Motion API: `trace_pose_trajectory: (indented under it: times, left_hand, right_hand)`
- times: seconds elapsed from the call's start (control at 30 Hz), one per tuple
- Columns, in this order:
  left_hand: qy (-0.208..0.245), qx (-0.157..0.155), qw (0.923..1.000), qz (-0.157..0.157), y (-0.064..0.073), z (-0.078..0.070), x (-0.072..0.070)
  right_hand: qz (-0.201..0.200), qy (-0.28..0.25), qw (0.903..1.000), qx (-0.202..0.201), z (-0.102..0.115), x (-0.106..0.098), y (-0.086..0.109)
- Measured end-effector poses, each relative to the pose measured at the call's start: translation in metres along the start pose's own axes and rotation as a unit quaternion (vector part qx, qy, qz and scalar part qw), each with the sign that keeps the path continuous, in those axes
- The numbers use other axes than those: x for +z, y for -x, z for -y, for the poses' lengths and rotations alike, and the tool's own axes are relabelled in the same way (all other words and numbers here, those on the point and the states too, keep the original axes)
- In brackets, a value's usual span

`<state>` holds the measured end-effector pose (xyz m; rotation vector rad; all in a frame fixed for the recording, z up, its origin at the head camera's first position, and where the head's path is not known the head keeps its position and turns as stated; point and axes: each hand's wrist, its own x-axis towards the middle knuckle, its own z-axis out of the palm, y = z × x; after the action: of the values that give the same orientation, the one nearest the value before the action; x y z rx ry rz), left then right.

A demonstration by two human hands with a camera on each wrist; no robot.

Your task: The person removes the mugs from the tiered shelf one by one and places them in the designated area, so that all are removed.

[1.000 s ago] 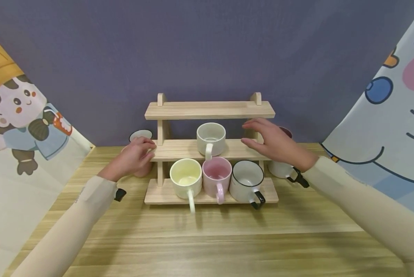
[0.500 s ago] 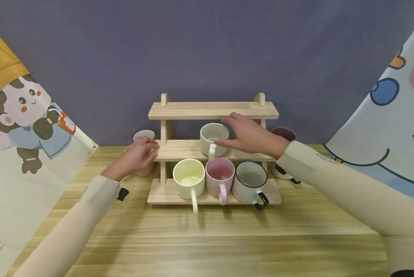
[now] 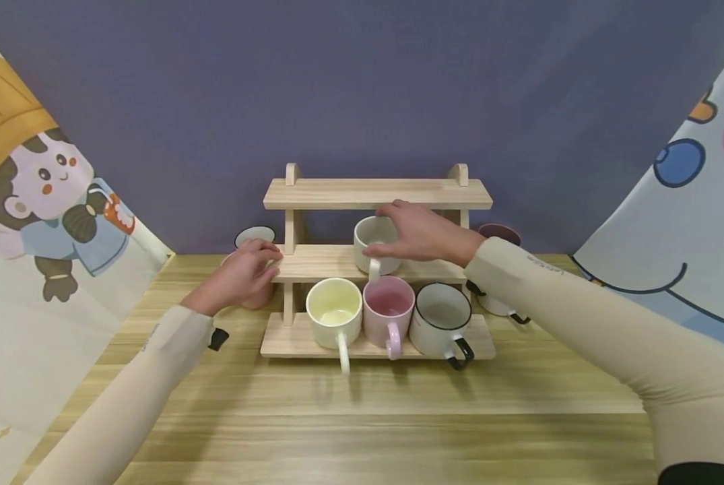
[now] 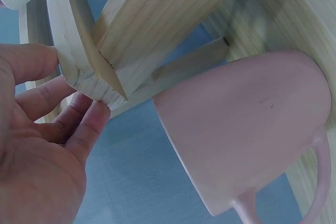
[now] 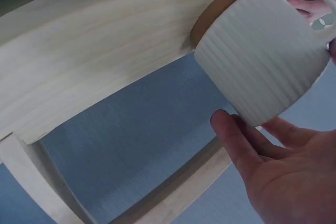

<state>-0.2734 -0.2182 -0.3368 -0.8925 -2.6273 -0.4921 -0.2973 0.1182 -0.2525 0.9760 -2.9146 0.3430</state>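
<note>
While L hand (image 3: pixel 243 275) pinches mid shelf (image 3: pixel 320 261), R hand (image 3: pixel 427 233) grips white mug (image 3: pixel 365 250) (ribbed, on same shelf).

Place looks staged, room type unclear: plain blue-grey cloth backdrop (image 3: pixel 362 87), white cartoon-printed side sheets (image 3: pixel 52 236), yellowish wood-grained tabletop (image 3: pixel 374 397).

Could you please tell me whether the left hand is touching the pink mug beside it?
No, the left hand pinches the wooden shelf, with a gap to the pink mug.
</note>
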Motion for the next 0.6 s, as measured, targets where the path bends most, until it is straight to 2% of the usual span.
trace_pose_trajectory:
  times: [0.27, 0.43, 0.6]
  left_hand:
    - [-0.002, -0.012, 0.9999, 0.006, 0.000, 0.000, 0.000]
    - [-0.001, -0.011, 0.9999, 0.006, -0.001, -0.001, 0.001]
    - [-0.003, -0.016, 0.9999, 0.005, 0.000, -0.002, 0.000]
  right_hand:
    - [-0.013, 0.003, 0.9999, -0.011, 0.004, 0.003, -0.005]
    - [-0.045, 0.006, 0.9984, -0.033, 0.004, 0.000, -0.002]
    - [-0.079, -0.013, 0.9953, -0.054, 0.003, -0.013, 0.006]
